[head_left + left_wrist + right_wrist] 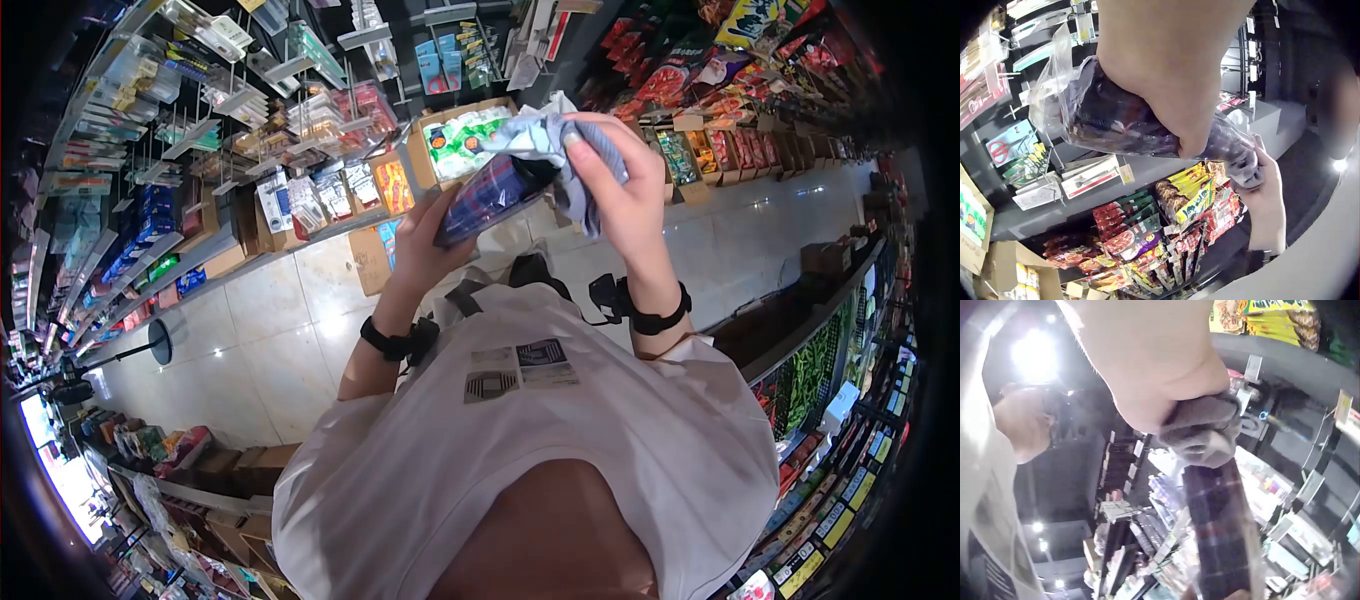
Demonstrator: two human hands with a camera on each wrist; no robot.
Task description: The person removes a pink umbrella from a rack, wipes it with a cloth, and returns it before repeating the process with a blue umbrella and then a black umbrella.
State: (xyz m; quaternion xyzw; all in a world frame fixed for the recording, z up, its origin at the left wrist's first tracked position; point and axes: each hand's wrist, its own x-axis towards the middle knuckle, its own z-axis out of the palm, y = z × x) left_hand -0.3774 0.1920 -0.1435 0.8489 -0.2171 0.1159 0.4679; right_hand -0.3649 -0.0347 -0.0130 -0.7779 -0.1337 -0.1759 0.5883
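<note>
L hand (430,243) fingers clamped on dark pkg (488,202), its lower-left end, upper ctr of frame. R hand (637,195) fingers clamped on gray-blue cloth (577,187), at pkg's upper-right end.

Head view: bright centre, black curved edges, glare spots on pale floor. Right wrist view: blown-out light at upper left, hazy, blurred.

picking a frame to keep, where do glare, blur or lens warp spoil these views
Head: strong fisheye bend, black corners, bright patches on the floor; left wrist: person's right hand fairly clear, dark blur at the right edge; right wrist: hazy, with a blown-out ceiling light
</note>
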